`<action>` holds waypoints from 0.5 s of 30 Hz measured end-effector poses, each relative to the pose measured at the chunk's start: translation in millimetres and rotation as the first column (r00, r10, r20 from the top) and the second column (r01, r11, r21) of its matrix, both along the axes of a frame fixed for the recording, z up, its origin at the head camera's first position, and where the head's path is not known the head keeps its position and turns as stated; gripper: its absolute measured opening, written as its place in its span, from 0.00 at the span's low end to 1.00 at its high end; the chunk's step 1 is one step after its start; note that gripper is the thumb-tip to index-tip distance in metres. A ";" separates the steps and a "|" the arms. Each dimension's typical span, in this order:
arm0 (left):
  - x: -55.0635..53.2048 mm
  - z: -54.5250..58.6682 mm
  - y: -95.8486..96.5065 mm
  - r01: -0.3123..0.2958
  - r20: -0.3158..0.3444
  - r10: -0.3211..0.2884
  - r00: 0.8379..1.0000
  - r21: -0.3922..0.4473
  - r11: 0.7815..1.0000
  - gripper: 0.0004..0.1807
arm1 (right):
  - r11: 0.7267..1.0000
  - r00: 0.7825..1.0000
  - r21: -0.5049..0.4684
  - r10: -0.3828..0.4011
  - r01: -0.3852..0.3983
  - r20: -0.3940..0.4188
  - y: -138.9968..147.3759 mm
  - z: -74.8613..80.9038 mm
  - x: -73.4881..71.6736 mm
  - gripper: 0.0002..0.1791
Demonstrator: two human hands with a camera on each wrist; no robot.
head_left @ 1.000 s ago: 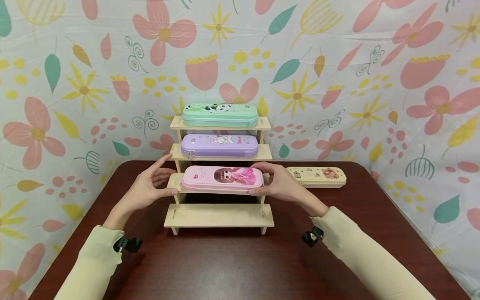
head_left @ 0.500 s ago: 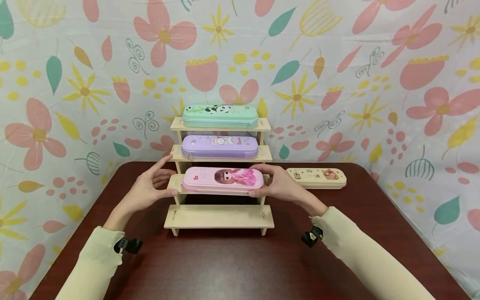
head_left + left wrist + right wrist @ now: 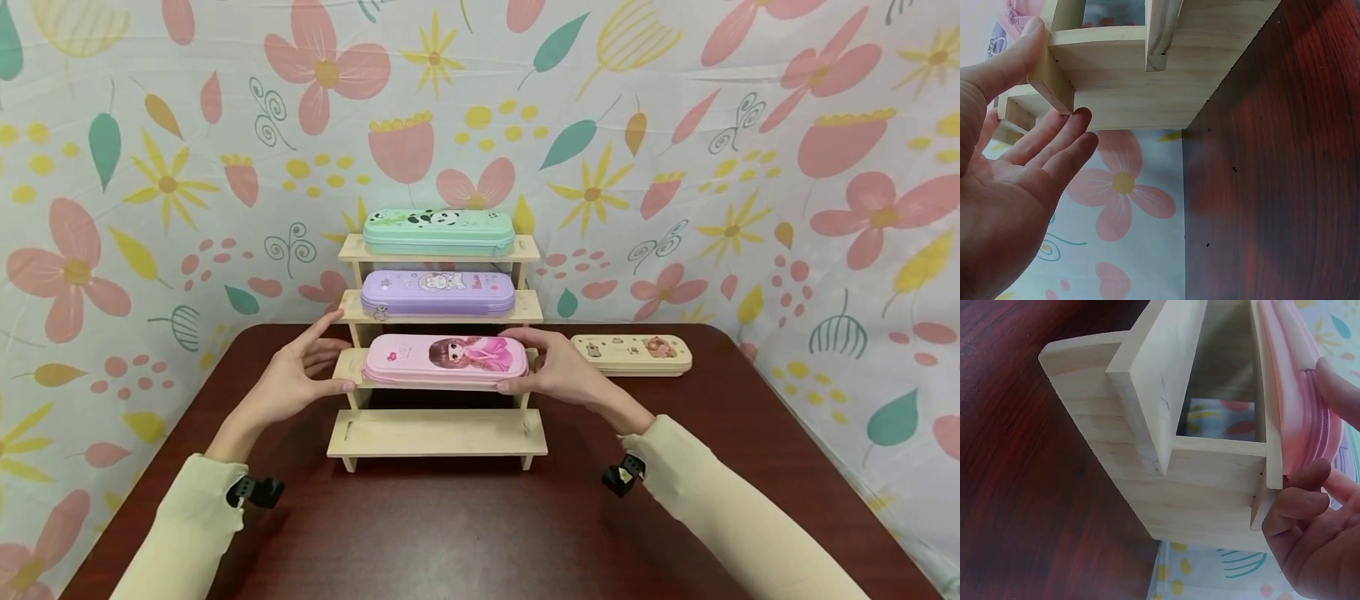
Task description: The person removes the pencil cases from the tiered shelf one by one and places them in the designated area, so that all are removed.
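Observation:
A pink pencil case (image 3: 412,354) with a doll picture lies on the third tier from the top of a wooden stepped stand (image 3: 442,433). At the case's right end, my right hand (image 3: 558,367) holds it with thumb in front and fingers behind. In the right wrist view, some of those fingers curl beside the case's end, near the board. My left hand (image 3: 296,375) grips the stand's left side, thumb on the pink case's tier and index fingertip at the tier above. The left wrist view shows the hand's (image 3: 1016,181) other fingers beside that tier's end.
A purple pencil case (image 3: 438,293) rests on the second tier, and a mint panda case (image 3: 441,232) on the top one. Right of the stand, a cream pencil case (image 3: 633,356) lies on the dark wooden table (image 3: 450,533). Flowered cloth hangs close behind.

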State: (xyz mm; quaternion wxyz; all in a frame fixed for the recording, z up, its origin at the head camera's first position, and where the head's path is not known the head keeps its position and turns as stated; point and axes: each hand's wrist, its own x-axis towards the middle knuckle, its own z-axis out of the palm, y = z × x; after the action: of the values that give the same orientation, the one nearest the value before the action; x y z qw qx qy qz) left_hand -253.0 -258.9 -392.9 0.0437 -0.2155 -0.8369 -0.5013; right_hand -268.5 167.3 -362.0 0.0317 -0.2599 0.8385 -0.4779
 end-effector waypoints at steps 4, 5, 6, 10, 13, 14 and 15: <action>1.1 0.1 0.4 -0.003 -0.002 0.003 1.000 -0.004 1.000 0.59 | 1.000 1.000 -0.007 -0.010 0.010 0.004 4.3 -1.2 3.3 0.38; 1.2 0.1 0.4 -0.005 -0.004 0.005 1.000 -0.006 1.000 0.59 | 1.000 1.000 -0.007 -0.015 0.015 0.004 5.8 -1.5 4.2 0.38; 1.3 -0.1 0.3 -0.007 -0.006 0.007 1.000 -0.008 1.000 0.59 | 1.000 1.000 -0.012 -0.019 0.019 0.006 7.2 -1.6 5.3 0.38; 0.7 -0.4 1.0 -0.011 -0.012 0.011 1.000 -0.015 1.000 0.59 | 0.999 0.999 -0.019 -0.033 0.034 0.021 14.1 -2.1 9.6 0.39; 0.3 -0.4 1.2 -0.012 -0.011 0.012 1.000 -0.017 1.000 0.59 | 0.999 0.999 -0.031 -0.041 0.042 0.035 19.9 -1.7 13.4 0.40; 0.2 -0.5 1.0 -0.012 -0.009 0.012 1.000 -0.018 1.000 0.59 | 0.998 0.998 -0.035 -0.042 0.044 0.037 21.9 -1.6 14.6 0.39; 0.1 -0.5 0.8 -0.015 -0.005 0.015 1.000 -0.016 1.000 0.59 | 0.998 0.998 -0.039 -0.044 0.046 0.037 24.1 -1.6 15.6 0.39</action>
State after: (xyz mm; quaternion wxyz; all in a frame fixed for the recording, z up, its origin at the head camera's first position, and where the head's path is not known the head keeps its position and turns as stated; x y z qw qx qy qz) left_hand -252.9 -258.1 -393.4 0.0480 -0.2109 -0.8422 -0.4938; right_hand -252.9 191.3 -363.7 0.0308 -0.2329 0.8338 -0.4996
